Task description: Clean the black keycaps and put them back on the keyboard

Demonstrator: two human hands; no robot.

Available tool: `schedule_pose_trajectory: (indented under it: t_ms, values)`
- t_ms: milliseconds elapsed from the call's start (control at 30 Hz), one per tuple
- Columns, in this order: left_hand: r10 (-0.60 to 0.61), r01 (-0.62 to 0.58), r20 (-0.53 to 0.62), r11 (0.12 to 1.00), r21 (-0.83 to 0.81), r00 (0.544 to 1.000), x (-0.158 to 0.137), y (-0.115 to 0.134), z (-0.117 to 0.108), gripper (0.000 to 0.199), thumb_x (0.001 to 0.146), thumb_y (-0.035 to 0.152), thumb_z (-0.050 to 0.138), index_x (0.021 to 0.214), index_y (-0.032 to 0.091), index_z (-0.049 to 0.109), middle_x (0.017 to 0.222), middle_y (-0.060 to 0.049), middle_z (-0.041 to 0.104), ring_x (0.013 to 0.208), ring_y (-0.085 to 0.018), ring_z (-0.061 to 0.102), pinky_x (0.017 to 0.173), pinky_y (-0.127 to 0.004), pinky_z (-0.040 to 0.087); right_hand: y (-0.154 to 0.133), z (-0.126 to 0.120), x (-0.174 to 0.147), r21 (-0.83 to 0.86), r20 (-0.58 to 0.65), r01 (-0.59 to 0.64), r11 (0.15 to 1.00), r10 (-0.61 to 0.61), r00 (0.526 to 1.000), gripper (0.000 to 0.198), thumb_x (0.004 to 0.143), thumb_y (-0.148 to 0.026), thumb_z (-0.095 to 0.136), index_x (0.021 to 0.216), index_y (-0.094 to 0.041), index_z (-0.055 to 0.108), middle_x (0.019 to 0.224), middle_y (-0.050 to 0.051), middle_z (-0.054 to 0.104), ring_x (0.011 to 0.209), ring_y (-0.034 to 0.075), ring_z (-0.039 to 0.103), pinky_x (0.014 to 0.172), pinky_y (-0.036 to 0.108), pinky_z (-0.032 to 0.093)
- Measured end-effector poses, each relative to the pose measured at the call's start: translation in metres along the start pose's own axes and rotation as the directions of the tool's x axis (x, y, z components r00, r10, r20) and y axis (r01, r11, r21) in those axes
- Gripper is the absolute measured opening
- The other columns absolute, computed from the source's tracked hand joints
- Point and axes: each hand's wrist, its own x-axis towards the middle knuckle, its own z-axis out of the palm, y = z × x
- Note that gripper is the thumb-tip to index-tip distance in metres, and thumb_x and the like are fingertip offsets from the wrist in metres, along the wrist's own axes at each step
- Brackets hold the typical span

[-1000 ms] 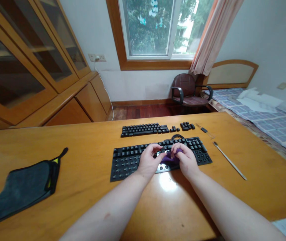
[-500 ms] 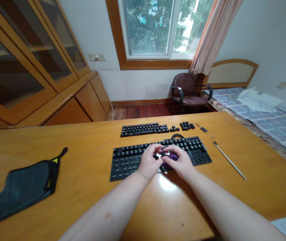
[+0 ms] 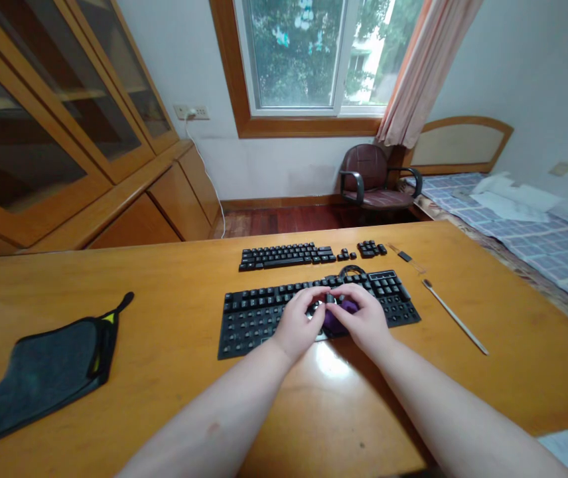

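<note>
Over the middle of the black keyboard [image 3: 254, 325] my two hands meet at the fingertips. Between them is a small dark keycap [image 3: 330, 299], pinched by the fingers of my left hand [image 3: 300, 320] and my right hand [image 3: 362, 320]. A purple soft-looking lump [image 3: 334, 321] shows beneath and inside the curl of my right hand; its kind is hard to make out, and part of it is hidden by the thumb. Many switches on the keyboard stand bare, while the upper rows and part of the number pad carry keycaps.
Behind the keyboard lie rows of loose keycaps [image 3: 286, 256] and a smaller keycap group [image 3: 371, 249]. A wire keycap puller [image 3: 404, 256] and a thin brush [image 3: 456, 317] lie right. A grey cloth pouch [image 3: 55, 365] is at left. A chair [image 3: 371, 176] stands beyond the desk.
The keycap between my fingertips has turned and sits slightly higher, showing a lighter face. My right fingers have shifted a little. The keyboard and loose keycaps stay in place.
</note>
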Motion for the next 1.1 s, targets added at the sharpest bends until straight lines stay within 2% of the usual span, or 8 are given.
schedule_pose_trajectory:
  t_ms: [200,400,600,733,833,967,1100]
  values:
    - [-0.038,0.038,-0.068,0.999,-0.006,0.997,0.003,-0.0013,-0.0005,0.016,0.084,0.021,0.052,0.095,0.019,0.063,0.095,-0.005,0.064,0.091,-0.017,0.061,0.083,-0.031,0.05,0.0018,0.0008,-0.0018,0.002,-0.001,-0.138,0.99,0.138,0.99,0.021,0.072,-0.029,0.066,0.091,-0.021,0.066,0.089,0.005,0.068,0.08,0.019,0.062,0.076,0.034,0.05]
    - [-0.045,0.043,-0.073,0.999,-0.034,0.996,0.004,-0.0049,0.0006,0.025,0.081,0.018,0.056,0.105,0.022,0.062,0.101,-0.006,0.062,0.095,-0.017,0.06,0.089,-0.034,0.048,0.0022,0.0004,-0.0005,0.09,0.015,-0.11,0.99,0.109,0.994,0.016,0.074,-0.028,0.063,0.086,-0.022,0.07,0.093,0.005,0.069,0.089,0.02,0.063,0.085,0.036,0.048]
    - [-0.113,0.097,-0.122,0.987,-0.126,0.986,0.0049,-0.0023,0.0028,0.017,0.073,0.019,0.065,0.09,0.018,0.063,0.091,-0.004,0.061,0.086,-0.016,0.061,0.081,-0.03,0.051,-0.0032,0.0005,0.0003,0.112,0.002,-0.27,0.956,0.271,0.962,0.017,0.071,-0.033,0.065,0.08,-0.019,0.07,0.083,0.006,0.071,0.08,0.022,0.065,0.078,0.036,0.051]
    - [-0.117,0.103,-0.156,0.99,-0.097,0.981,0.0032,-0.0045,0.0045,0.017,0.068,0.02,0.069,0.084,0.018,0.061,0.084,-0.002,0.059,0.081,-0.015,0.059,0.077,-0.028,0.05,-0.0056,-0.0005,-0.0009,0.112,0.064,-0.272,0.956,0.266,0.962,0.018,0.072,-0.032,0.064,0.082,-0.019,0.07,0.084,0.006,0.071,0.081,0.021,0.065,0.079,0.035,0.05]
    - [-0.119,0.105,-0.154,0.99,-0.093,0.981,0.002,-0.0072,0.0048,0.018,0.066,0.012,0.066,0.082,0.018,0.06,0.083,-0.001,0.058,0.079,-0.014,0.058,0.076,-0.028,0.049,-0.0043,-0.0007,-0.0011,0.096,0.107,-0.256,0.962,0.245,0.963,0.02,0.069,-0.03,0.067,0.085,-0.019,0.07,0.088,0.006,0.071,0.084,0.021,0.065,0.08,0.035,0.05]
    - [-0.132,0.12,-0.124,0.988,-0.096,0.983,0.0019,-0.0089,0.0048,0.029,0.063,0.003,0.06,0.087,0.019,0.06,0.083,-0.001,0.058,0.077,-0.013,0.057,0.075,-0.027,0.05,-0.0015,0.0011,0.0002,0.074,0.152,-0.244,0.967,0.23,0.961,0.023,0.065,-0.03,0.07,0.087,-0.021,0.07,0.089,0.005,0.071,0.084,0.022,0.065,0.079,0.035,0.05]
    - [-0.113,0.105,-0.084,0.991,-0.087,0.99,0.0019,-0.0069,0.005,0.031,0.068,0.006,0.059,0.096,0.019,0.059,0.088,-0.002,0.059,0.081,-0.013,0.059,0.079,-0.029,0.051,-0.0005,0.0006,0.0002,0.032,0.123,-0.228,0.973,0.222,0.967,0.021,0.066,-0.03,0.069,0.085,-0.022,0.071,0.088,0.005,0.071,0.082,0.021,0.065,0.08,0.036,0.049]
